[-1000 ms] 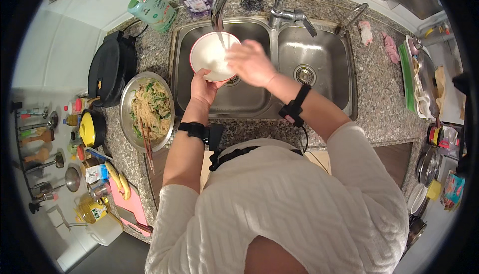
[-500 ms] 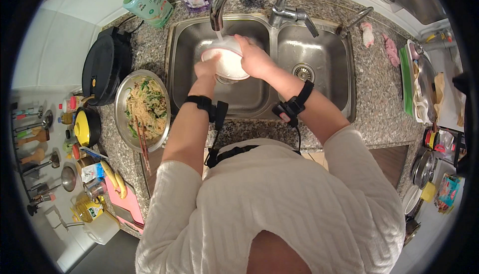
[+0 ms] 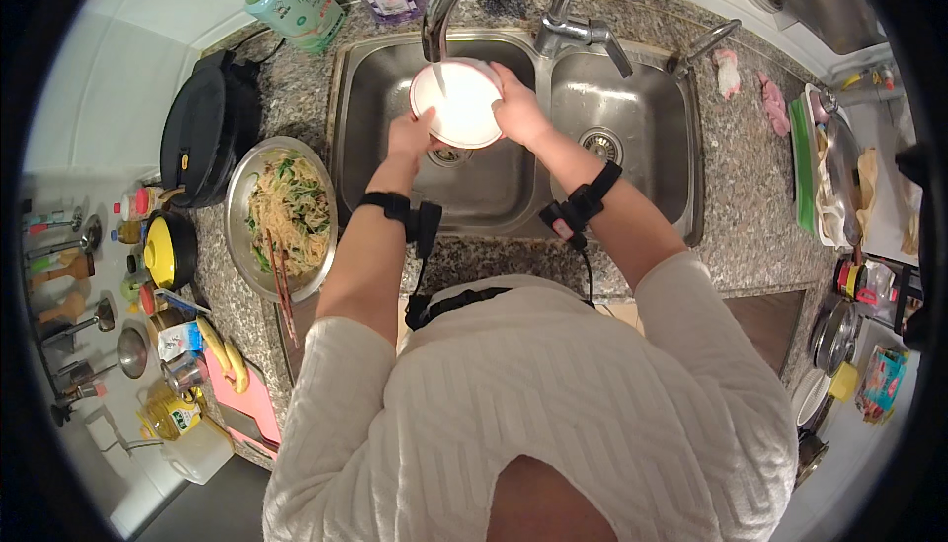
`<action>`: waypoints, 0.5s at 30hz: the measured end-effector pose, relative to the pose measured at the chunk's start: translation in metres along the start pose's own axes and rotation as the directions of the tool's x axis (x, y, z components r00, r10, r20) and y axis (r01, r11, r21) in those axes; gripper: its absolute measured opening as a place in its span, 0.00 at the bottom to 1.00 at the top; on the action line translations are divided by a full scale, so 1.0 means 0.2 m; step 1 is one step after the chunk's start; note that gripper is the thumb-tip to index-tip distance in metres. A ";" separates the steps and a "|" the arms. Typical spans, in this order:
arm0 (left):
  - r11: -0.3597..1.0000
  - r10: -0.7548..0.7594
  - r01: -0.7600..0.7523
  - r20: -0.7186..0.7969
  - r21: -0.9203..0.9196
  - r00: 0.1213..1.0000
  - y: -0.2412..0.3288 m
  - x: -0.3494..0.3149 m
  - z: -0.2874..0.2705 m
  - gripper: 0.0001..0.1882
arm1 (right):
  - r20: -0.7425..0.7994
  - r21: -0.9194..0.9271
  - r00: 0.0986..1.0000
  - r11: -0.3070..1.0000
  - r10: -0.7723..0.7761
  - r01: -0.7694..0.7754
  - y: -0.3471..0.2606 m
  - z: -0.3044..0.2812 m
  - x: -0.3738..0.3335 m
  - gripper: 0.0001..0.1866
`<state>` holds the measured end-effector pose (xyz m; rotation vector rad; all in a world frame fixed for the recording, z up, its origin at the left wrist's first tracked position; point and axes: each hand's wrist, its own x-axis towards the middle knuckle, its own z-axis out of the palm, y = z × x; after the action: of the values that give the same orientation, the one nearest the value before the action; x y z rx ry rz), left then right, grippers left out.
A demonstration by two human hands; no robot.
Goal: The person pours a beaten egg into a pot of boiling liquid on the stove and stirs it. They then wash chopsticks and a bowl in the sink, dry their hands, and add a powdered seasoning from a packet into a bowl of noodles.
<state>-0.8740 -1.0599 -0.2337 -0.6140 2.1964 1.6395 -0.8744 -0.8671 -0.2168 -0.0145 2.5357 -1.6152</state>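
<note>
Through the head view, I see the left hand and right hand gripping the red-rimmed white bowl beneath the gooseneck faucet, over the left basin; probably stiff, slippery, breakable: hold opposite rims.

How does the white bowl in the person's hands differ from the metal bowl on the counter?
The white bowl has a reddish rim, while the metal bowl is silvery. The white bowl looks smaller than the metal bowl. The left hand and right hand hold the white bowl under running water, while the metal bowl stands on the counter, filled with noodles. Both look round.
</note>
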 end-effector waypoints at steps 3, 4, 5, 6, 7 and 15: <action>0.818 -0.013 0.121 0.193 -0.562 0.981 -0.08 -0.07 0.03 0.22 | 0.099 0.502 0.975 0.837 0.198 -0.221 -0.06 0.01 -0.01 0.32; 0.755 0.019 0.147 0.246 -0.639 0.969 -0.09 -0.09 0.03 0.23 | 0.202 0.603 0.939 0.720 0.278 -0.343 -0.08 0.02 -0.01 0.31; 0.681 0.050 0.186 0.298 -0.708 0.953 -0.08 -0.12 0.03 0.24 | 0.295 0.675 0.886 0.578 0.357 -0.458 -0.09 0.02 -0.03 0.30; 0.586 0.109 0.236 0.364 -0.775 0.925 -0.07 -0.14 0.01 0.27 | 0.335 0.682 0.857 0.528 0.390 -0.507 -0.10 0.03 -0.04 0.25; 0.595 0.118 0.210 0.343 -0.776 0.932 -0.06 -0.16 0.00 0.28 | 0.323 0.642 0.881 0.604 0.346 -0.472 -0.11 0.02 -0.06 0.24; 0.687 0.160 -0.023 0.120 -0.727 0.980 0.00 -0.32 0.01 0.36 | 0.220 -0.375 0.950 0.881 -0.220 0.290 -0.15 0.07 -0.04 0.29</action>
<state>-0.8188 -1.0488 -0.2026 -0.5101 1.4009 2.5231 -0.8673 -0.8926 -0.1942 -0.5295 2.7653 -1.0655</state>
